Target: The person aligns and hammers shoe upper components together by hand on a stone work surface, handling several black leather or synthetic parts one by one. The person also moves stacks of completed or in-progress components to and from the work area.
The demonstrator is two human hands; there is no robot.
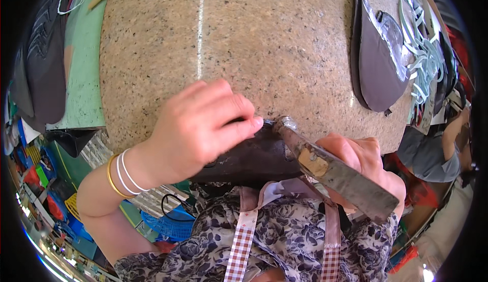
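A dark, leather-like piece (249,156) lies at the near edge of the stone slab (254,38), partly hanging toward my body. My left hand (206,122) is closed, thumb and forefinger pinched together at the piece's upper edge. My right hand (356,157) is wrapped round a hammer (356,183), its handle mostly hidden by the head and my fingers. The rounded end of the metal head rests on or just above the dark piece's edge, close beside my left fingertips. Whether it touches cannot be made out.
Dark sole-shaped pieces (381,68) lie at the slab's right side, beside a tangle of pale blue strips (426,61). More dark pieces (46,63) rest on a green board (84,73) at left. A blue basket (168,223) stands below. Another person (432,152) is at right.
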